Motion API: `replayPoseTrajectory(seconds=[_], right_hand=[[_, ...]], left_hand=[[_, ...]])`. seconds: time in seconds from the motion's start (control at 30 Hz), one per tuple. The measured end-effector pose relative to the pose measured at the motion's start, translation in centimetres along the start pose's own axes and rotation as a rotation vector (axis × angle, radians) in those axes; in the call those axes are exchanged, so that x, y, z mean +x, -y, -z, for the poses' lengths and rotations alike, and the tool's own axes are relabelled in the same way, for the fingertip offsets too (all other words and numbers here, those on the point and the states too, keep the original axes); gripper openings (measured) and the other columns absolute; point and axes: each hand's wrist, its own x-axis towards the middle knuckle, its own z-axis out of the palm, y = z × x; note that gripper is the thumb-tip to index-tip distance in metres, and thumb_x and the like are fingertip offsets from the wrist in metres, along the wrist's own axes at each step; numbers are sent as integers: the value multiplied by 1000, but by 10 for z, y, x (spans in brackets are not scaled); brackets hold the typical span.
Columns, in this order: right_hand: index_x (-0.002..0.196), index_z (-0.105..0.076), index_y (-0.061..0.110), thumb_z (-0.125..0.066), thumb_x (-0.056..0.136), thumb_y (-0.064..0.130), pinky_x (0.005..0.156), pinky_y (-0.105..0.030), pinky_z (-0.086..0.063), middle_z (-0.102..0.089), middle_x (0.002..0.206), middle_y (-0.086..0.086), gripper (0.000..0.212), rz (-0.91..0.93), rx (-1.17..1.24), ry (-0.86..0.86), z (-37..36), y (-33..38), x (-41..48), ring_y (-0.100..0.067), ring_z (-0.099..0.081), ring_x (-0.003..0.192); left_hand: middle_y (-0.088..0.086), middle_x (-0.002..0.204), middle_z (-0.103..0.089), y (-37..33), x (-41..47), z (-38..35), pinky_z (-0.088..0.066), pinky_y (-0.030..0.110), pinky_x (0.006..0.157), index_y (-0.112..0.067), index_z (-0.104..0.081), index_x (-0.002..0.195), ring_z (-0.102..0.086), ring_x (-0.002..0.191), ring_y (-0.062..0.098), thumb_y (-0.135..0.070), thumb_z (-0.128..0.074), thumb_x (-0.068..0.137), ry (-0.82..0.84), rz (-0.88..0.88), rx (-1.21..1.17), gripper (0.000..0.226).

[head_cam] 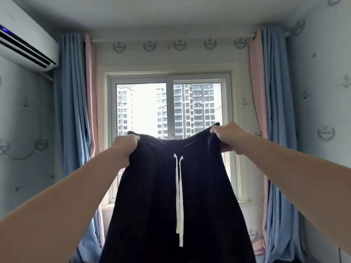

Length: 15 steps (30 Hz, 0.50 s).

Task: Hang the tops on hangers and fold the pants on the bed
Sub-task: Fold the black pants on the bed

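Observation:
A pair of black pants (152,196) hangs in the air in front of the window, held up by the waistband. Two white drawstrings (179,198) dangle down its front. My left hand (125,147) grips the left end of the waistband. My right hand (228,136) grips the right end, a little higher. Both arms are stretched out forward. The legs of the pants run out of view at the bottom. The bed, hangers and tops are not in view.
A window (169,109) with tower blocks outside lies straight ahead. Blue and pink curtains (76,111) hang on both sides. An air conditioner (24,38) is mounted high on the left wall. Patterned walls close in left and right.

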Motion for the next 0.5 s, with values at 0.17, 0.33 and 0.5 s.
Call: replayPoseTrajectory(seconds=[0.17, 0.33, 0.5], right_hand=[[99, -67, 1, -67, 88, 14, 73, -42, -64, -75, 85, -17, 18, 105, 50, 112, -24, 19, -15, -26, -75, 73], [105, -70, 1, -72, 89, 20, 79, -32, -62, -75, 89, -17, 26, 251, 31, 191, -45, 33, -30, -19, -71, 74], [97, -72, 10, -65, 96, 28, 85, -32, -55, -78, 81, -5, 19, 321, -20, 276, -47, 38, -43, -8, -70, 73]], left_hand=[[25, 107, -72, -13, -34, -25, -63, 47, 73, -1, -61, 113, -75, 89, 35, -2, -55, 98, 182, -102, -149, 16], [23, 121, -66, -18, -61, -48, -55, 56, 95, -4, -54, 126, -68, 108, 38, 0, -50, 99, 327, -179, -166, 28], [11, 115, -72, -7, -72, -46, -56, 50, 96, -19, -55, 124, -71, 102, 28, -9, -66, 72, 438, -195, -83, 54]])
